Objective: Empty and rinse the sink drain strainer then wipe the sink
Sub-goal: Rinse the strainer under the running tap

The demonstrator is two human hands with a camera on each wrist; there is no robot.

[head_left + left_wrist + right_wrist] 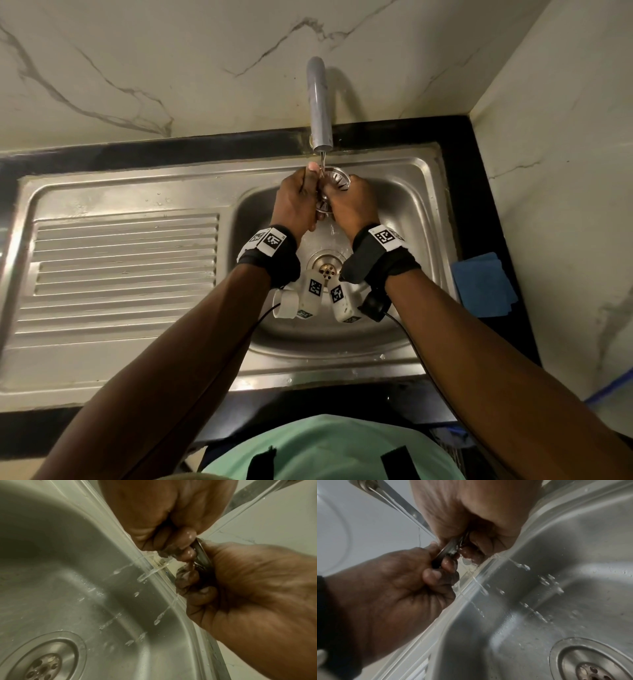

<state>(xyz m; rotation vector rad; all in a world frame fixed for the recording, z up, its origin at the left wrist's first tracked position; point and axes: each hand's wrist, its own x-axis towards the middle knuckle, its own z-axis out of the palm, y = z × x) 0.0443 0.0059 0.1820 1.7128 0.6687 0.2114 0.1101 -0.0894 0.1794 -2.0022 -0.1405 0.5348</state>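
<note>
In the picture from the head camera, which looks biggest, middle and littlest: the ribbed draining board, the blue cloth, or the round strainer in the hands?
1. Ribbed draining board, by far the biggest.
2. Blue cloth, middle.
3. Strainer, littlest, though the hands hide part of it.

Two hands (296,202), one strainer (337,178), one tap (320,106), seemingly one blue cloth (483,284).

Lighting: dim, warm, greenish cast. Glare: soft streaks on sink (404,192) steel. Shadow: tap (320,102) shadow on wall. Distortion: wide-angle bowing at edges. Blur: wrist views soft; falling droplets smeared into streaks.
</note>
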